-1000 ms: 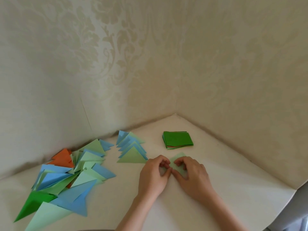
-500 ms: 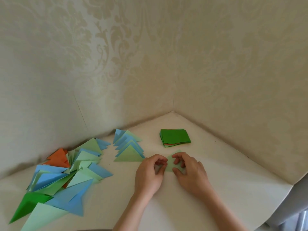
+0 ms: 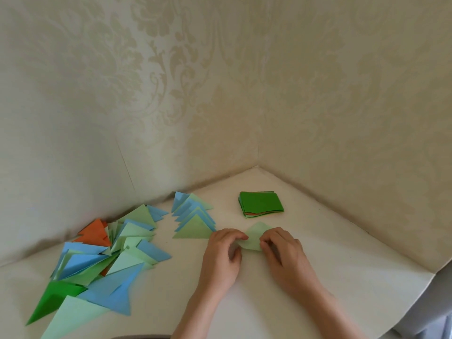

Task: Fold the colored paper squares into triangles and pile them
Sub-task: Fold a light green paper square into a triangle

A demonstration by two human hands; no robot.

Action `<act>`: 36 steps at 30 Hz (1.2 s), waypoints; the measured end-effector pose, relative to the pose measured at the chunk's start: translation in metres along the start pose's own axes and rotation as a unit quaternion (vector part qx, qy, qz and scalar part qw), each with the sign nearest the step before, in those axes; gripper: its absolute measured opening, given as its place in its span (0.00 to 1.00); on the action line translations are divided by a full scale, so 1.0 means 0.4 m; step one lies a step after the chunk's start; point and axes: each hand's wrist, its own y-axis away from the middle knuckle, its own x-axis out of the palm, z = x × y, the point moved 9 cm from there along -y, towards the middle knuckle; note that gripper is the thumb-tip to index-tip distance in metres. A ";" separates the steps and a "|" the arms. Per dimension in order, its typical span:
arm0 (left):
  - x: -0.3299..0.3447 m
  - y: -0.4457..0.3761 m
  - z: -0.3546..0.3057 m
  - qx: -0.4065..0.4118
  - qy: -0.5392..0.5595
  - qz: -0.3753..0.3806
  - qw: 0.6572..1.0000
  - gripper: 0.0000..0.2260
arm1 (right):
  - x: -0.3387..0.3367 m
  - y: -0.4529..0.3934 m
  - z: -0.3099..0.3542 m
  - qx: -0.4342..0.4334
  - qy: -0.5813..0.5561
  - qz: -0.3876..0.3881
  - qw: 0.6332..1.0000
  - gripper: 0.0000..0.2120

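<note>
Pale green paper, thin and matte, lay folded into a small triangle [image 3: 254,237] on the cream table [image 3: 318,272], just in front of the stack of unfolded squares [image 3: 260,204]. That stack was flat and neat, its top sheet dark green with glimpses of orange and light green at its lower edge.

The left hand [image 3: 223,255] pinched the triangle's left corner, its fingers curled over and the thumb tucked beneath them. The right hand [image 3: 285,253] gripped the right corner in the same way, fingers bent down onto the paper. Both hands were closed on the sheet, with only its peaked middle showing between them.

To the left of the stack, a tidy row of folded triangles [image 3: 193,216] overlapped like shingles, light blue and pale green, with crisp straight edges; the nearest one almost touched the left hand. Farther left of the stack, a loose heap of triangles [image 3: 97,263] sprawled against the wall: light blue, pale green, one orange near the back and one dark green at the front edge.

The walls [image 3: 171,94] behind the stack carried a cream damask pattern with a faint sheen, meeting in a corner.
</note>
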 end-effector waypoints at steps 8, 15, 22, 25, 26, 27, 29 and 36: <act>0.003 0.005 0.003 0.002 -0.015 0.004 1.000 0.12 | -0.009 0.001 -0.016 0.029 -0.062 -0.015 0.998 0.14; -0.006 0.005 -0.004 0.005 -0.019 -0.009 1.000 0.07 | 0.004 0.006 -0.013 0.040 -0.043 0.009 0.998 0.10; 0.002 0.003 0.003 -0.001 -0.023 -0.009 1.000 0.08 | 0.010 0.001 -0.026 0.034 -0.022 0.001 0.999 0.06; 0.007 0.001 0.007 -0.004 -0.047 -0.018 0.999 0.09 | 0.011 -0.005 -0.023 0.029 -0.005 -0.007 1.000 0.07; 0.009 -0.001 0.008 -0.004 -0.053 -0.023 0.998 0.09 | 0.011 -0.005 -0.022 0.027 0.003 -0.009 1.000 0.07; 0.011 -0.004 0.008 -0.004 -0.058 -0.027 0.998 0.10 | 0.012 -0.005 -0.019 0.024 0.016 -0.012 1.000 0.08; 0.012 -0.008 0.009 -0.008 -0.068 -0.031 0.997 0.12 | 0.013 -0.005 -0.012 0.018 0.050 -0.015 0.998 0.08; 0.019 -0.009 0.014 -0.025 -0.098 -0.032 0.994 0.14 | 0.002 -0.010 -0.007 0.022 0.062 -0.035 0.997 0.10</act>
